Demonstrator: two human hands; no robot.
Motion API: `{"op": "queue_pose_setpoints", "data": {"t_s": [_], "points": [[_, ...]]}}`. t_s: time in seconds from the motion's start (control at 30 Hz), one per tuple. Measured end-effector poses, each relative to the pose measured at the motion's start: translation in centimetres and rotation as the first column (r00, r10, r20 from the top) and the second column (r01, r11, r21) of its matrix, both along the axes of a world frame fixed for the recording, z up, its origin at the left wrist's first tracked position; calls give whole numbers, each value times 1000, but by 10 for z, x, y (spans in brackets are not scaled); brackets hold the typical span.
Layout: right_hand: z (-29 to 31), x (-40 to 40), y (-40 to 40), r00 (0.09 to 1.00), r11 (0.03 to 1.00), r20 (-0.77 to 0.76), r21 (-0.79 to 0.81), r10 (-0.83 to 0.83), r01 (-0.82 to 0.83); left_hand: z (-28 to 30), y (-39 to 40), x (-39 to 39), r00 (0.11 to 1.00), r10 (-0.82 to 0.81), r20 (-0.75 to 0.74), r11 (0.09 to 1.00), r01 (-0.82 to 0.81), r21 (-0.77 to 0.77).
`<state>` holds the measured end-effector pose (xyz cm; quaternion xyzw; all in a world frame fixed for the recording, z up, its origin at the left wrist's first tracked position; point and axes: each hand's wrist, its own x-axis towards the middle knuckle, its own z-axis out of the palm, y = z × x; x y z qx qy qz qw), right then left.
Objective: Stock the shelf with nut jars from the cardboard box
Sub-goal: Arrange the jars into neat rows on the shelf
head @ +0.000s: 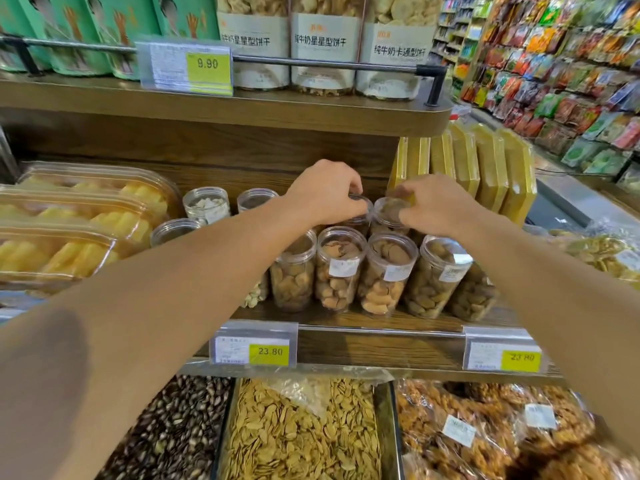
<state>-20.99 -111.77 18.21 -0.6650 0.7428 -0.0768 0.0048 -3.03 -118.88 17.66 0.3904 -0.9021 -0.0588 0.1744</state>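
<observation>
Clear plastic nut jars stand in rows on the wooden middle shelf [381,322]. My left hand [325,192] grips the lid of a back-row jar [358,216]. Beside it, my right hand [436,206] holds the top of a neighbouring back-row jar [388,213]. Both arms reach over the front row, where a jar with a white label [337,268] stands among several others filled with brown nuts. The cardboard box is out of view.
Trays of yellow snacks [69,233] sit left on the same shelf, yellow boxes [485,164] to the right. An upper shelf with big biscuit tubs [325,46] overhangs closely. Open seed bins [298,431] lie below. An aisle of hanging packets [571,74] is at right.
</observation>
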Motion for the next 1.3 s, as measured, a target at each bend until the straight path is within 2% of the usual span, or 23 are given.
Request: {"op": "queue_pose_setpoints", "data": {"t_s": [0.07, 0.13, 0.23, 0.33, 0.47, 0.7, 1.13, 1.3], "points": [[-4, 4, 0, 994, 999, -109, 37, -18, 22, -4, 0, -4, 998, 24, 57, 999, -22, -36], [-3, 4, -1, 992, 999, -124, 43, 1, 4, -5, 1, -5, 996, 6, 93, 1000, -5, -12], [2, 1, 3, 998, 994, -20, 99, 58, -55, -1, 4, -2, 995, -45, 89, 996, 39, 75], [2, 1, 4, 994, 997, 87, 34, 60, -63, 0, 4, -1, 999, -38, 19, 998, 37, 55], [-6, 4, 2, 998, 1000, 55, -17, -1, 1, -4, 3, -2, 999, -1, 49, 1000, 0, 29], [-1, -2, 2, 992, 993, 94, 72, 88, -95, 2, 3, 4, 992, -71, 103, 995, 63, 72], [0, 1, 7, 979, 988, 154, 64, 132, -143, -4, 4, 7, 995, -69, 73, 996, 64, 69], [10, 35, 24, 947, 978, 248, -95, 205, -187, 5, 18, 34, 1000, -8, 14, 1000, 8, 23]]}}
